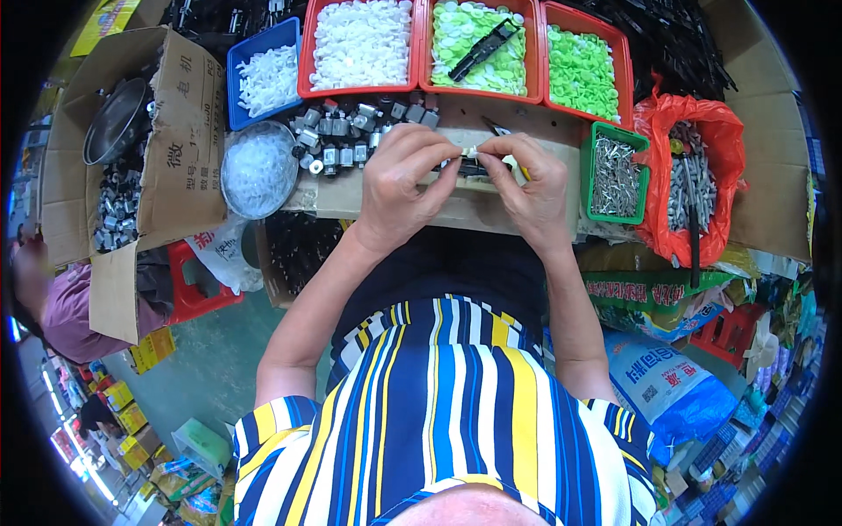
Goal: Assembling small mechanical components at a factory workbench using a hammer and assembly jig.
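Note:
Above the bench's near edge my two hands meet, both closed in a fingertip pinch. Between the fingertips of my left hand (402, 182) and my right hand (531, 186) sits a small whitish part (469, 152), too small to tell its kind. Just below it is a dark piece, mostly hidden by the fingers. Pliers (496, 127) with yellow handles lie partly under my right hand. Left of my left hand, several small silver motors (331, 158) are heaped on the cardboard-covered bench (344, 197).
Along the back stand a blue bin (261, 112) and red bins of white pieces (358, 89) and green discs (583, 74). A black plastic strip (483, 50) lies across one. At right are a green basket (589, 184) of metal pins and a red bag (732, 145); at left, a carton (189, 158).

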Demonstrator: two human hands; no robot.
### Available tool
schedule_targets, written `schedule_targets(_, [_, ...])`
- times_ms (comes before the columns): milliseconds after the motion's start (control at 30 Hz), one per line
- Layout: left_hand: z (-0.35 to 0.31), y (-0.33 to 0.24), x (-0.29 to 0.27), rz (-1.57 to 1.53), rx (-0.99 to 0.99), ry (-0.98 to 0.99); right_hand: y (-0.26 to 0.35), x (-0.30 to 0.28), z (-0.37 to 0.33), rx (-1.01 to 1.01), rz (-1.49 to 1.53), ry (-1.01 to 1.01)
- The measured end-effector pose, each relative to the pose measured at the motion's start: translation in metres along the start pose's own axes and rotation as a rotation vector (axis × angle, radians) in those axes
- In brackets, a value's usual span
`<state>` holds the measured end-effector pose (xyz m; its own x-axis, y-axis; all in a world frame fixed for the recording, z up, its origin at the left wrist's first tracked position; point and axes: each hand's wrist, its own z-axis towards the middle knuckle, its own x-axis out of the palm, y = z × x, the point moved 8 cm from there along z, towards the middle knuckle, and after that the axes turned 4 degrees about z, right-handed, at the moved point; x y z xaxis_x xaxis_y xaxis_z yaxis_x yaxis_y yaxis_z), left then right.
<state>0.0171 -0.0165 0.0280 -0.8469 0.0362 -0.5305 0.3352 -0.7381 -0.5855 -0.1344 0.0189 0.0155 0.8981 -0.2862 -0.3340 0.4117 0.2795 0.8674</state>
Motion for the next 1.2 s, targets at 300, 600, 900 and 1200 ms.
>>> schedule_targets(300, [-0.046, -0.006, 0.012, 0.325, 0.221, 0.099, -0.007, 0.030, -0.012, -0.208, -0.317, 0.087])
schedule_targets(600, [-0.049, 0.001, 0.021, 0.475, 0.305, 0.218, -0.012, 0.036, -0.015, -0.176, -0.334, 0.106])
schedule_targets(900, [-0.044, -0.002, 0.022, 0.557, 0.377, 0.213, -0.009, 0.037, -0.011, -0.197, -0.343, 0.198])
schedule_targets(1200, [-0.040, -0.002, 0.025, 0.503, 0.387, 0.296, -0.008, 0.024, -0.009, -0.202, -0.324, 0.212])
